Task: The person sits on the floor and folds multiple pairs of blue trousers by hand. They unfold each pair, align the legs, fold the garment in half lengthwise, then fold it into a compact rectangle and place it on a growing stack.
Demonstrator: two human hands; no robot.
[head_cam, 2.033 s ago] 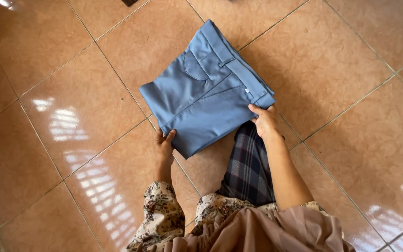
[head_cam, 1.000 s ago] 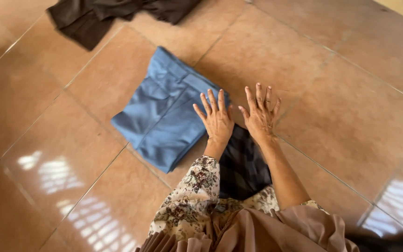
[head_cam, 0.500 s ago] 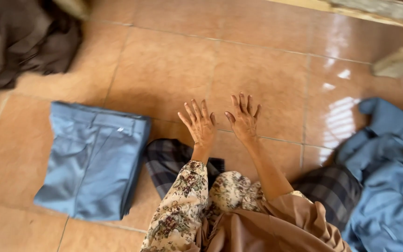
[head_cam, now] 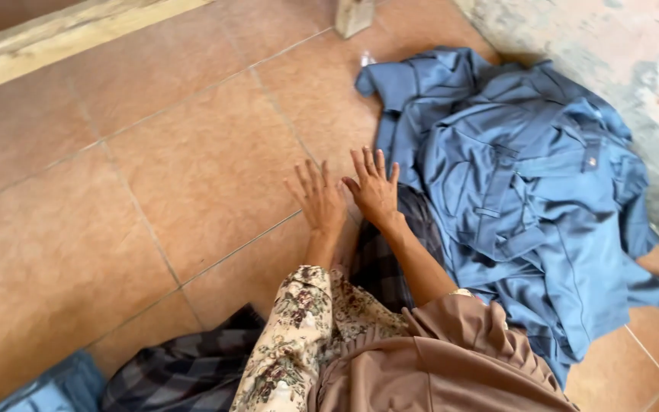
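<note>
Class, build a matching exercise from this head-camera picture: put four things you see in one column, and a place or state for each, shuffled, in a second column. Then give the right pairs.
Things
1. Crumpled blue garment pile
2. Left hand
3. Pale wooden beam
4. Dark checked cloth

Places or states
A. Flat, fingers spread, on the orange floor tile
B. Along the top left edge
C. Heaped at the right, by the wall
D. At the bottom, beside the floral sleeve

Pairs: 1-C, 2-A, 3-B, 4-D
</note>
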